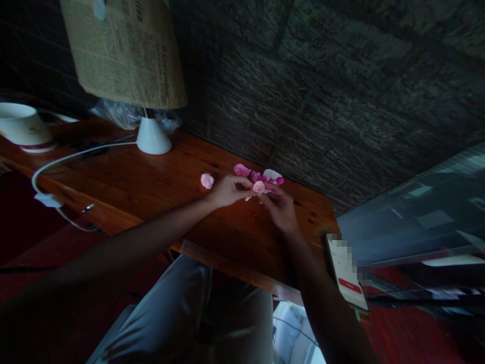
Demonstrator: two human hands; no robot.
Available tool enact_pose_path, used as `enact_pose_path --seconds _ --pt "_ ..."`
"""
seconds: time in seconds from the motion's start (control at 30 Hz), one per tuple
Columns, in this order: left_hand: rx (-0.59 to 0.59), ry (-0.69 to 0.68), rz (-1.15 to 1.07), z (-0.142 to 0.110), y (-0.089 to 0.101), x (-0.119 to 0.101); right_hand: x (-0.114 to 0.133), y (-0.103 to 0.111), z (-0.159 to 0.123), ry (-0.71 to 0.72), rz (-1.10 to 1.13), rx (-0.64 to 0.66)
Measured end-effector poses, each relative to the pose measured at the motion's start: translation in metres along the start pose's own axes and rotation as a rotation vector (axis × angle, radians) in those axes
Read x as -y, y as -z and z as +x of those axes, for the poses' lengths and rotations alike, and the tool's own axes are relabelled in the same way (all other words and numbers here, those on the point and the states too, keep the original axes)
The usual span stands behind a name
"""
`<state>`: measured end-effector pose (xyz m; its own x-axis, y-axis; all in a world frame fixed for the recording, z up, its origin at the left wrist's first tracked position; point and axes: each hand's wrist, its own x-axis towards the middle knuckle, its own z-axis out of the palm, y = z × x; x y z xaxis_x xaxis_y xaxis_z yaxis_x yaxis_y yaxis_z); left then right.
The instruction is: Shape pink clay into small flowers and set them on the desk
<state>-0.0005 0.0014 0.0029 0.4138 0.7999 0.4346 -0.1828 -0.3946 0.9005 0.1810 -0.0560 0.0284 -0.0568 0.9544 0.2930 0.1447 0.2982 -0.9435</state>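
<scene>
A small pale-pink flower (258, 187) is held up between my two hands over the wooden table. My left hand (230, 191) reaches it from the left, thumb and fingers closed at its side. From the right, my right hand (279, 205) pinches at its edge and underside; the fingertips are partly hidden. Just behind the hands lie loose pink petals (241, 170), some magenta and some pale. Another light-pink flower (207, 180) rests on the tabletop, left of my left hand and apart from it.
A lamp (153, 136) with a newsprint shade stands at the back left, its white cord (76, 154) running over the front edge. Beyond it is a paper cup (26, 126). A phone-like device (346, 273) lies at the right edge. A dark stone wall (303, 91) backs the table (178, 187).
</scene>
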Motion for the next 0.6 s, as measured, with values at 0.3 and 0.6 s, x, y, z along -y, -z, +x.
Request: enact_pose_path --seconds 0.3,0.6 --pt "0.027 -0.069 0.049 0.0 0.001 0.008 -0.013 0.003 0.002 0.057 -0.075 0.016" --pt "0.061 -0.092 0.063 0.0 0.0 0.008 -0.01 -0.001 0.0 0.04 0.002 0.008"
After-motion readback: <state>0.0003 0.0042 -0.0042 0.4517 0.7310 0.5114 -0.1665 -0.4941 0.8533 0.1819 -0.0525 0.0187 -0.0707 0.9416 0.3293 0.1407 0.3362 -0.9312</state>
